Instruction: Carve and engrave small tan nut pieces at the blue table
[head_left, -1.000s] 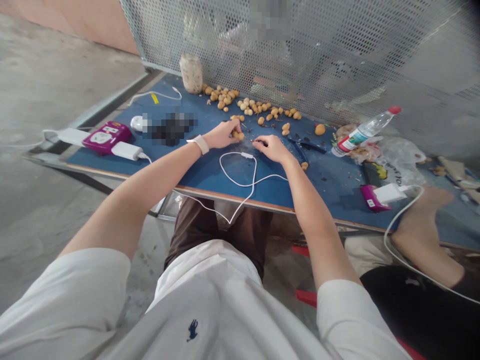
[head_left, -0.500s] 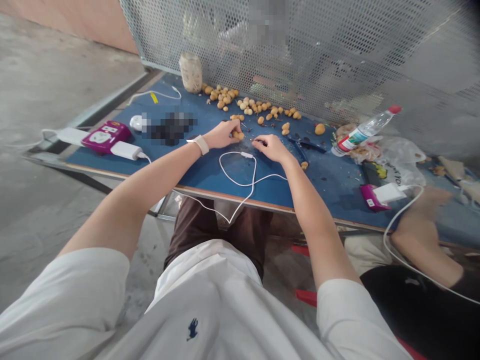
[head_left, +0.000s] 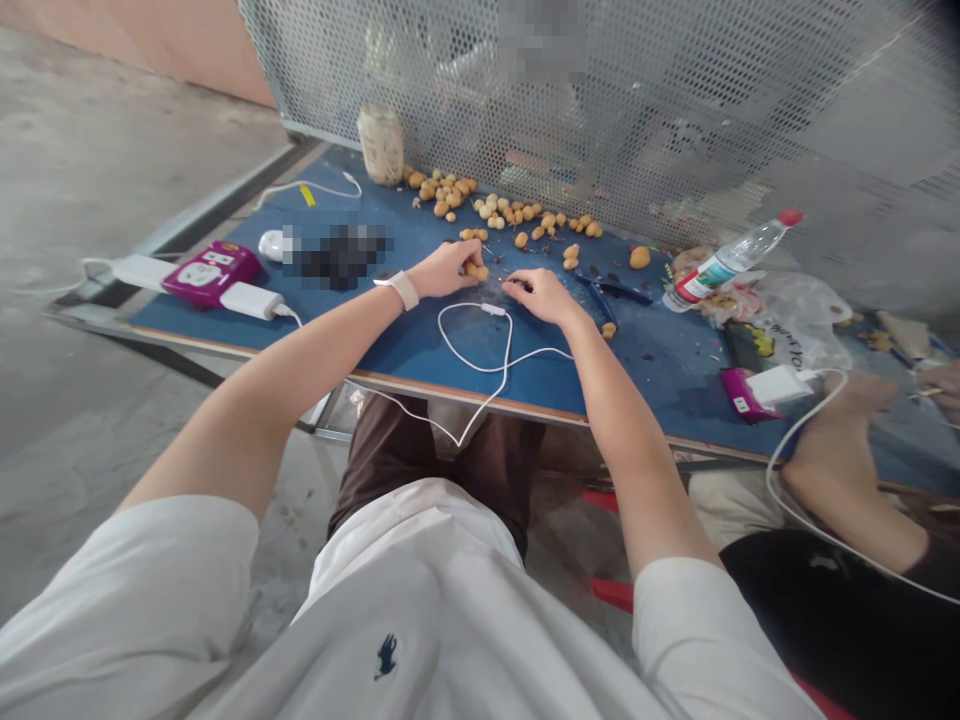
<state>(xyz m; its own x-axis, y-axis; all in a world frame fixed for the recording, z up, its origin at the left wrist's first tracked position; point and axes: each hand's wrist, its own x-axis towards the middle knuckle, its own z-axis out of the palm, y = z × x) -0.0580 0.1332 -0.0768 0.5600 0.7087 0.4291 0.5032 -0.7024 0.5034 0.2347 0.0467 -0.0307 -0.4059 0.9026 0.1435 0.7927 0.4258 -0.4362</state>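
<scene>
My left hand (head_left: pixel 450 268), with a pale watch band at the wrist, grips a small yellow-brown gourd (head_left: pixel 475 271) just above the blue tabletop (head_left: pixel 405 340). Close by on the right, my right hand (head_left: pixel 538 293) is closed in a pinch. A small thin dark thing (head_left: pixel 517 285) sticks out between its fingers; its kind is too small to tell. The two hands are apart. Behind them lie many more gourds (head_left: pixel 495 212) in a loose row. Blue-handled pliers (head_left: pixel 619 289) rest to the right of my right hand.
A white cable (head_left: pixel 480 370) loops in front of my hands and hangs over the table edge. At left sits a purple power adapter (head_left: pixel 214 272); a jar (head_left: pixel 382 145) stands behind. Rightward are a bottle (head_left: pixel 727 262), a plastic bag (head_left: pixel 806 305) and another person's arm (head_left: pixel 840 450).
My right hand has shifted very slightly left; my left hand keeps its hold on the gourd. At the far right edge, another person's hand has come into view.
</scene>
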